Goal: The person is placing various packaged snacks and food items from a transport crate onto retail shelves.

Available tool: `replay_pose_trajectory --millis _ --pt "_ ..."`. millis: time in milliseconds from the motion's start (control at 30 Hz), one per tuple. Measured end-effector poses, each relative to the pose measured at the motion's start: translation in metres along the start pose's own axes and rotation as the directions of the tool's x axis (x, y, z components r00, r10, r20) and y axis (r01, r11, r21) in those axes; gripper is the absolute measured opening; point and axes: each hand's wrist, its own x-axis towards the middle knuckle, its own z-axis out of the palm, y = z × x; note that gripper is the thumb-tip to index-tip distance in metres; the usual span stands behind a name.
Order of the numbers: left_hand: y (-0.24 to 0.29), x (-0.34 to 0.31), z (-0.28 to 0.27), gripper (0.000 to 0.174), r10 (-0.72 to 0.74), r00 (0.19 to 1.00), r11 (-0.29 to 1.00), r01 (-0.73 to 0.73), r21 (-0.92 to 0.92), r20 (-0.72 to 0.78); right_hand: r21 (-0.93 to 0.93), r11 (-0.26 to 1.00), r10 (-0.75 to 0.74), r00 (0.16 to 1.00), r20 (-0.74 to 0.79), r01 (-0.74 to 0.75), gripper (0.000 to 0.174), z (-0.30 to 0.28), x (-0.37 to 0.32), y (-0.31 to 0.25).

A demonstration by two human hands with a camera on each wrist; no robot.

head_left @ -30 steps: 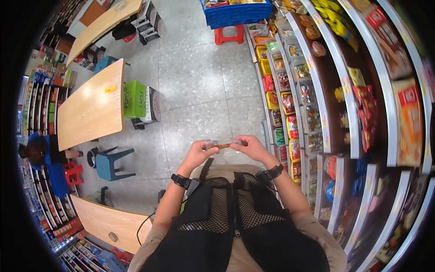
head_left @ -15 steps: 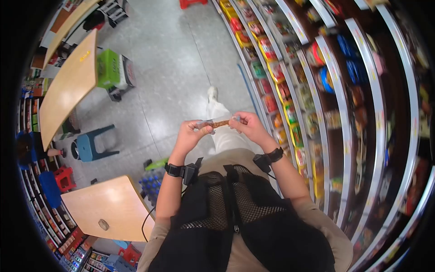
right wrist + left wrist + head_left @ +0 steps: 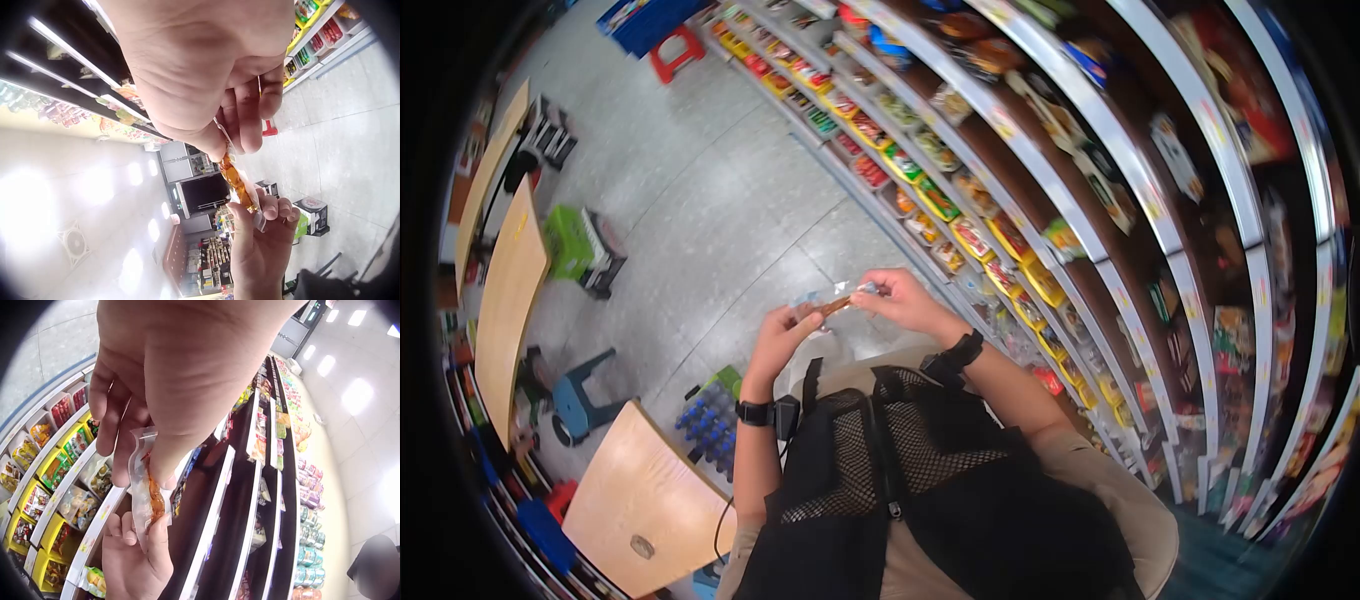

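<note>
A clear plastic packet with a reddish-brown food piece inside (image 3: pixel 836 304) is stretched between both hands at waist height. The left hand (image 3: pixel 785 345) pinches one end between thumb and fingers; the right hand (image 3: pixel 905 300) pinches the other end. In the left wrist view the packet (image 3: pixel 150 487) shows its transparent edge, with the left thumb pressed over its upper part and the right hand (image 3: pixel 134 562) at its lower end. Amber-brown contents of the packet (image 3: pixel 236 182) show in the right wrist view, between the right thumb above and the left hand (image 3: pixel 259 256) below.
Long store shelves (image 3: pixel 1100 255) with packaged snacks run along the right. Wooden tables (image 3: pixel 645 500), a blue stool (image 3: pixel 585 395), a green box (image 3: pixel 575 245) and blue-capped bottles (image 3: pixel 710 425) stand on the left. Grey tiled floor (image 3: pixel 700 170) lies ahead, with a red stool (image 3: pixel 675 55) farther off.
The head view has swung, bringing the shelves across more of the picture and shifting the tables left. Both hands appear farther left, still holding the packet.
</note>
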Motion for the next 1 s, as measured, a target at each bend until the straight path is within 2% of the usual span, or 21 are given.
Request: replay_pose_trajectory --millis 67,200,300,333,400,500,533,700,800,900,967,1000 --pt "-0.003 -0.01 0.052 0.031 -0.001 0.997 0.994 0.009 -0.109 0.077 0.013 1.0 -0.022 0.999 -0.035 0.023 0.018 -0.03 -0.049 0.013" --pt "-0.028 -0.006 0.172 0.03 -0.014 0.98 0.996 0.031 -0.082 0.199 0.004 1.0 -0.001 0.996 -0.087 0.001 0.018 -0.105 -0.165 0.049" --pt "-0.04 -0.001 0.281 0.029 -0.05 0.957 0.997 0.065 -0.042 0.286 0.159 0.986 -0.017 0.971 -0.238 0.056 0.021 -0.159 -0.264 0.092" --pt "-0.039 -0.005 0.32 0.029 -0.059 0.945 0.996 0.078 -0.045 0.321 0.188 0.982 0.027 0.969 -0.245 0.02 0.021 -0.175 -0.3 0.105" --pt "-0.036 -0.014 0.386 0.028 -0.051 0.924 0.996 0.074 -0.047 0.38 0.207 0.978 0.088 0.963 -0.254 -0.035 0.023 -0.217 -0.359 0.112" --pt "-0.031 -0.024 0.463 0.027 -0.037 0.855 0.998 0.053 -0.015 0.518 0.191 0.981 0.102 0.949 -0.299 -0.045 0.026 -0.259 -0.442 0.112" --pt "-0.039 -0.022 0.48 0.026 -0.045 0.82 0.999 0.027 0.04 0.571 0.19 0.979 0.124 0.946 -0.3 -0.068 0.027 -0.271 -0.465 0.115" --pt "-0.042 -0.028 0.553 0.027 -0.093 0.801 0.991 0.019 0.13 0.591 0.235 0.965 0.192 0.927 -0.322 -0.118 0.023 -0.298 -0.54 0.147" --pt "-0.046 -0.039 0.582 0.024 -0.104 0.798 0.991 0.034 0.128 0.594 0.21 0.977 0.05 0.921 -0.387 0.035 0.029 -0.292 -0.569 0.163" --pt "-0.056 -0.047 0.604 0.025 -0.1 0.773 0.991 0.019 0.135 0.627 0.225 0.974 0.128 0.896 -0.426 -0.031 0.03 -0.285 -0.603 0.158" --pt "-0.058 -0.059 0.616 0.025 -0.129 0.759 0.989 0.053 0.136 0.638 0.279 0.96 0.13 0.872 -0.472 0.008 0.029 -0.278 -0.621 0.17" --pt "-0.061 -0.064 0.619 0.025 -0.128 0.747 0.986 0.026 0.164 0.652 0.299 0.954 0.128 0.864 -0.487 0.027 0.029 -0.276 -0.627 0.173"
